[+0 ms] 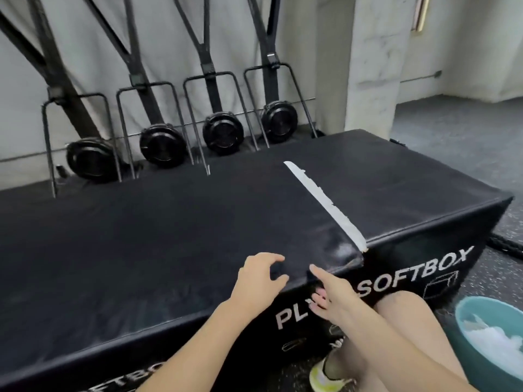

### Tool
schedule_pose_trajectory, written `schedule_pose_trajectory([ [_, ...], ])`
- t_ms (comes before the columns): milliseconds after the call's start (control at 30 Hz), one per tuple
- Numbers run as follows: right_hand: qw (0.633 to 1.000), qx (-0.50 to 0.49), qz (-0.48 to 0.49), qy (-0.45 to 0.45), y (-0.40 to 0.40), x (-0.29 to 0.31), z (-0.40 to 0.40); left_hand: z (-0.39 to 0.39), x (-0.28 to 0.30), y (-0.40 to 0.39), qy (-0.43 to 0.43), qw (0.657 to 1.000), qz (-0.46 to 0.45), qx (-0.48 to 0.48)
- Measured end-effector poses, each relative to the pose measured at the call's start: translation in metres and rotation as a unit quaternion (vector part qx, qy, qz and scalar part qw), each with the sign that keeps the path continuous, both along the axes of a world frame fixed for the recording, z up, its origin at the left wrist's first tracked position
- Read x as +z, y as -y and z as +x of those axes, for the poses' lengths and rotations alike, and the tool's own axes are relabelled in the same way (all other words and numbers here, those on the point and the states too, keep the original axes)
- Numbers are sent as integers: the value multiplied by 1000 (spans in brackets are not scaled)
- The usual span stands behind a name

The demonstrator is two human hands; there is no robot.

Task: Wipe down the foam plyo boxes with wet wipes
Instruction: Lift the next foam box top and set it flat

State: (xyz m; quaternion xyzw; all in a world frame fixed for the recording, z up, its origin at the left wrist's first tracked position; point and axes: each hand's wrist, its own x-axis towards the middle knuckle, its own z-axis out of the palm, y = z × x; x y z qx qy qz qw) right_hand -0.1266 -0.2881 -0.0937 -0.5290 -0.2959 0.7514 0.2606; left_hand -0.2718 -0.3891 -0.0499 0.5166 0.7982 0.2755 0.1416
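Observation:
Two black foam plyo boxes stand side by side, the left box [141, 236] and the right box [410, 193], with "PLYO SOFTBOX" printed on the front. A worn strip of white tape [325, 205] runs along the seam between them. My left hand [260, 275] rests on the left box's top near its front corner, fingers loosely curved and holding nothing I can see. My right hand [331, 295] lies against the front face, its index finger reaching up to the top edge. White wet wipes [489, 343] sit in a teal bowl [481, 302] on the floor at the lower right.
Several black exercise machines [223, 131] with round housings and metal frames lean on the wall right behind the boxes. A concrete pillar [373, 66] stands at the back right. My bare knee [410, 309] and a yellow-white shoe [325, 374] are in front of the box.

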Motion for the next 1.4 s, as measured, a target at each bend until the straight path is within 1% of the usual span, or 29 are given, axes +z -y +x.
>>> schedule_pose_trajectory([
  [33, 1000, 0, 18, 17, 0, -3, -5, -2, 0, 2, 0, 1000, -9, -1],
  [100, 992, -36, 99, 67, 4, 0, -13, -2, 1, 5, -17, 999, -29, -13],
  [167, 971, -41, 189, 137, 12, 20, -22, -4, 2, 8, -32, 998, -39, -22],
  [200, 959, -37, 230, 160, 18, 36, -24, -5, 4, 8, -54, 998, -34, -24],
  [300, 923, -29, 343, 170, 27, 75, -38, -9, 21, 7, -88, 996, 8, 4],
  [400, 893, -6, 428, 139, 38, 120, -57, -17, 49, 9, -101, 994, 39, 31],
  [433, 884, 1, 450, 124, 43, 136, -64, -20, 60, 13, -78, 995, 55, 34],
  [533, 848, 15, 524, 80, 56, 174, -86, -46, 98, 34, 77, 991, 108, 11],
  [633, 813, 52, 580, 24, 69, 205, -112, -79, 138, 62, 162, 977, 133, -24],
  [700, 786, 82, 613, 6, 80, 224, -129, -97, 160, 81, 222, 956, 192, -33],
  [767, 754, 107, 649, -4, 91, 239, -148, -110, 185, 99, 291, 919, 266, -3],
  [833, 726, 135, 674, -10, 105, 251, -168, -121, 210, 115, 315, 892, 323, 37],
  [867, 712, 152, 686, -11, 113, 255, -179, -127, 223, 121, 302, 888, 341, 64],
  [967, 663, 194, 723, -14, 141, 266, -210, -146, 253, 140, 209, 890, 364, 179],
  [1000, 651, 204, 731, -14, 150, 269, -220, -154, 259, 148, 186, 884, 370, 217],
  [1100, 617, 225, 753, -26, 181, 278, -247, -180, 270, 180, 167, 848, 407, 296],
  [1167, 609, 236, 755, -58, 207, 282, -263, -198, 274, 206, 143, 825, 437, 329],
  [1233, 612, 252, 745, -80, 224, 278, -271, -210, 275, 222, 137, 819, 445, 336],
  [1267, 604, 259, 750, -76, 236, 272, -277, -215, 277, 232, 130, 815, 450, 340],
  [1333, 570, 238, 786, -16, 256, 256, -283, -226, 281, 252, 107, 804, 462, 359],
  [1367, 561, 222, 797, 23, 265, 245, -285, -234, 283, 263, 97, 794, 466, 378],
  [1400, 561, 210, 799, 62, 274, 234, -285, -242, 284, 274, 90, 784, 471, 395],
])
